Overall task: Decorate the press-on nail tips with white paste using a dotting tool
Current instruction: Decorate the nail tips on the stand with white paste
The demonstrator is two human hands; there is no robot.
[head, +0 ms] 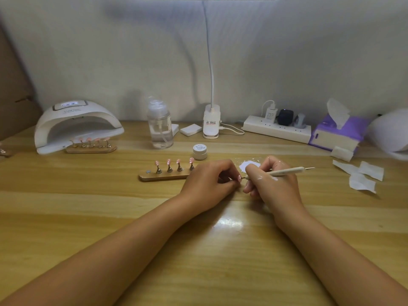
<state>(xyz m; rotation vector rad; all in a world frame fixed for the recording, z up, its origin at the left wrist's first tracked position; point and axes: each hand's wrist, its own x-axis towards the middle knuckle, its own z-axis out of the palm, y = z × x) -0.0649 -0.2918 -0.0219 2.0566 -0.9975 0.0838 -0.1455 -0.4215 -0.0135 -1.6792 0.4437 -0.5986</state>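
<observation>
Right grip (273, 184) around slim cream dotting tool (284, 172)

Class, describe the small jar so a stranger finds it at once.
Find the white lamp base at the back of the table. Just in front of it stands the small jar. Unlike the tall clear bottle to its left, it is squat and white.

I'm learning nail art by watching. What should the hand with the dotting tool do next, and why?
Probably ease the dotting tool in the right hand slightly left and dab the pink nail tip pinched by the left hand. Its point sits beside that tip, aimed at it; contact is unclear. White paste lies just behind.
</observation>
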